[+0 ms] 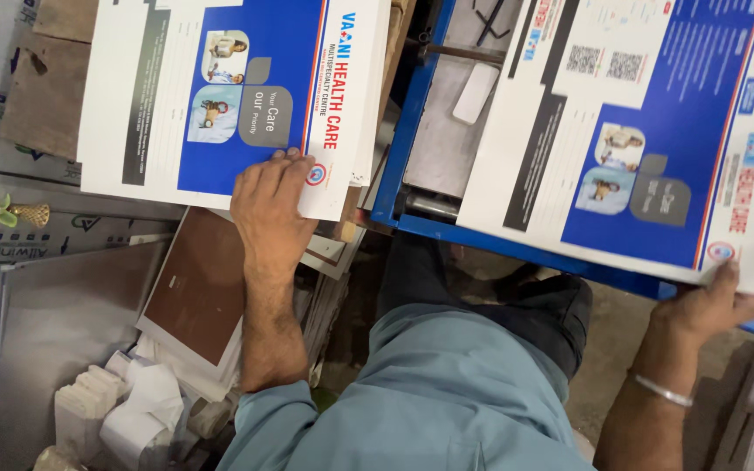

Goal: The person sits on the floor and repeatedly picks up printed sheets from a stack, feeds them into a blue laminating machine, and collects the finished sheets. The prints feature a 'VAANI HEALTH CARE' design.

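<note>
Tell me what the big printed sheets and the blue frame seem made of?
The printed sheet under the left hand and the one the right hand holds look like glossy coated paper: thin edges, soft sheen. The blue frame looks like painted metal: hard, straight edges.

Light is even and fairly bright, soft, from overhead; no hard shadows. White sheets (220, 96) run close to blown out at top, w/ mild sheen on the right sheet (647, 122). Grey metal plate (71, 305) at left gives dull glare. Darkest patch sits btwn the shirt (429, 392) and blue frame (412, 122). Focus decent at centre; small print on right sheet is soft, slight motion blur. Corners stretch a bit, wide-angle look. Lower-left clutter is dim and mushy.
</note>
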